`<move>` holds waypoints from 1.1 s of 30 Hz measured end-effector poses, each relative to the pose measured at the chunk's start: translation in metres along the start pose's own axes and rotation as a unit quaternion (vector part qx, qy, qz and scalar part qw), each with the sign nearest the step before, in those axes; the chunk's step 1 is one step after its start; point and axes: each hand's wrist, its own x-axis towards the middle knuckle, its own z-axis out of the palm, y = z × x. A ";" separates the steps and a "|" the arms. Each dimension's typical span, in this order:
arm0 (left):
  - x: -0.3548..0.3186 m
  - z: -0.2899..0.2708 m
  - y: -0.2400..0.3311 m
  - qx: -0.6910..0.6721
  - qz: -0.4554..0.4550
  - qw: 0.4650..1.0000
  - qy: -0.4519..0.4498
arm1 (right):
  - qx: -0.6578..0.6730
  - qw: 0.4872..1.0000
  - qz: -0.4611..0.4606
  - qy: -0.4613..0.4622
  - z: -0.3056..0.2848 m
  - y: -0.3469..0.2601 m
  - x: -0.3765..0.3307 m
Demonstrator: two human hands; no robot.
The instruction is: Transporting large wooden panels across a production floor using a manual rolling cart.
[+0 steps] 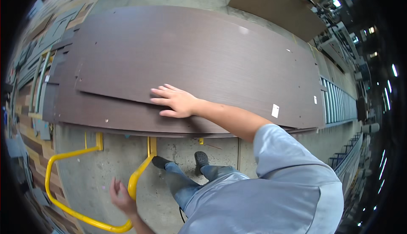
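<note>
My right arm reaches across the top of a stack of large dark brown panels. My right hand (176, 101) lies with its fingers spread at the near edge of the uppermost panel (199, 56), thumb apart. That panel sits askew on the panel below (127, 113), whose near strip shows with small round holes. A dark gap runs under the upper panel's near left edge. Low on the left, my left hand (123, 196) hangs beside a yellow tubular rail (134, 183), fingers loosely bent and apart with nothing in them. Whether it touches the rail I cannot tell.
The yellow rail loops out from the stack's near side, left of my feet. A roller conveyor (339, 100) adjoins the stack's right end. Another brown board (277, 7) lies at the far right. White labels (275, 110) are on the top panel. Wood-coloured pieces cover the left side.
</note>
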 end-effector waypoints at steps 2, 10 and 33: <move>0.036 0.096 0.032 -0.256 -0.204 0.945 -0.007 | -0.110 0.991 0.077 -0.028 -0.035 0.004 -0.067; 0.123 0.256 0.094 -0.245 -0.408 0.857 0.198 | -0.170 0.974 0.116 -0.093 -0.050 0.027 -0.111; 0.220 0.205 0.021 -0.144 -0.373 0.876 0.268 | -0.176 0.973 0.120 -0.093 -0.022 -0.011 0.001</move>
